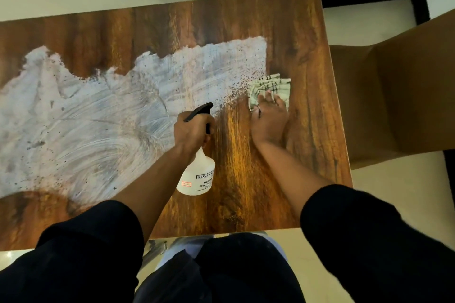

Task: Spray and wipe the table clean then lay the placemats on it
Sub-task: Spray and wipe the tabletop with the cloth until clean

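1. Your left hand (190, 130) is clenched around the neck of the spray bottle (197, 174), which hangs above the middle of the table (246, 22) toward its near edge, nozzle pointing away from you.
2. Your right hand (269, 118) presses flat on the checked cloth (269, 86), palm down with fingers spread, near the table's right edge.
3. A wide pale smear (98, 110) covers the left and middle of the tabletop; the cloth sits at its right end.
4. The cloth is soft and likely damp, so it will bunch; keep your palm spread over its middle.
5. The bottle looks light, thin plastic and may be slick when wet; hold it at the neck.
6. No placemats are in view.
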Motion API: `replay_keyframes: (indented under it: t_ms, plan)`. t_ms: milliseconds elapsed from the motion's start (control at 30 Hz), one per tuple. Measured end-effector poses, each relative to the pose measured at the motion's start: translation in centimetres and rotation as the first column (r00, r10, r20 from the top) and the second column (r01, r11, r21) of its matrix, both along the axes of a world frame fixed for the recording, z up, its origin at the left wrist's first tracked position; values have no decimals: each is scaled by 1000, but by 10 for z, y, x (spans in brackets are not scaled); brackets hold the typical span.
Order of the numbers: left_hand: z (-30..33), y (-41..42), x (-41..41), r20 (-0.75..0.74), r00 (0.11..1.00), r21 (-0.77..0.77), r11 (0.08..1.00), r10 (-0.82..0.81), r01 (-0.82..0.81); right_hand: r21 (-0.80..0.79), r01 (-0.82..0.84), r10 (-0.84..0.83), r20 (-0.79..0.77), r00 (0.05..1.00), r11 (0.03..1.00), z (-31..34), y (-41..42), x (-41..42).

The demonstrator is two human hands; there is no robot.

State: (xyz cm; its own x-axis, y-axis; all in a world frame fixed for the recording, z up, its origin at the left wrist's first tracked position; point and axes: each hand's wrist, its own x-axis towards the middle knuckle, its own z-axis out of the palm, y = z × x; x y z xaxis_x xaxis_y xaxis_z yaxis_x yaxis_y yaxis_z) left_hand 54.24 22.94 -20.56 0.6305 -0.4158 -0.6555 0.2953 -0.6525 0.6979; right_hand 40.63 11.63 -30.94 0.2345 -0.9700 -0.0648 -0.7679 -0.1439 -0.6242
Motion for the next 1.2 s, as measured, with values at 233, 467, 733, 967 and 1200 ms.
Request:
replay_keyframes:
  t_ms: [233,467,733,967,1200]
  plan:
    - [0,-26,21,25,998,-64,996,60,-58,-103,-607,606,-49,794,788,-13,24,10]
    - [-12,-35,42,28,997,-64,995,75,-73,-74,-207,205,-33,978,976,-7,-43,23]
    - [-16,-49,45,8,999,-87,995,49,-49,-56,-390,387,-62,920,919,1,-19,49]
    - [-18,-56,56,27,991,-47,990,133,-132,-129,-430,423,-82,903,894,-2,-64,36]
    - [-24,-59,63,7,992,-35,991,128,-127,-53,-43,34,-162,986,998,-7,-128,38]
